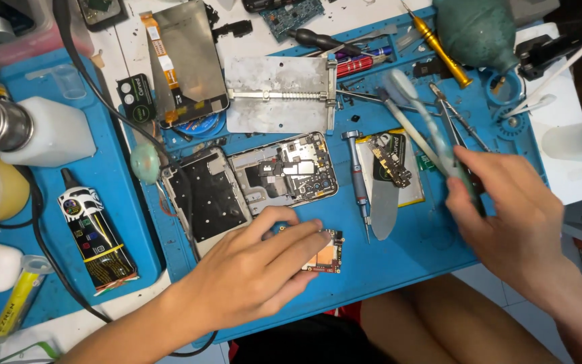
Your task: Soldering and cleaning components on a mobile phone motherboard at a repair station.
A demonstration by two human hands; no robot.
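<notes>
My left hand [254, 273] lies flat on the blue work mat [412, 249], its fingertips pressing down a small circuit board [325, 253] with copper-coloured patches. Just above it lies an opened phone frame [250, 182] with its inner parts exposed. My right hand [506, 216] is raised over the mat's right side, closed around a brush [419, 118] with a pale handle, which is blurred by motion. A blue-handled screwdriver [358, 175] and a flat metal spatula [384, 202] lie between the two hands.
A metal board holder [277, 94], a detached screen [186, 61], a yellow screwdriver [439, 47], a green air blower [476, 30] and tweezers [459, 121] lie at the back. A black glue tube [95, 236], a white bottle [52, 131] and cables crowd the left.
</notes>
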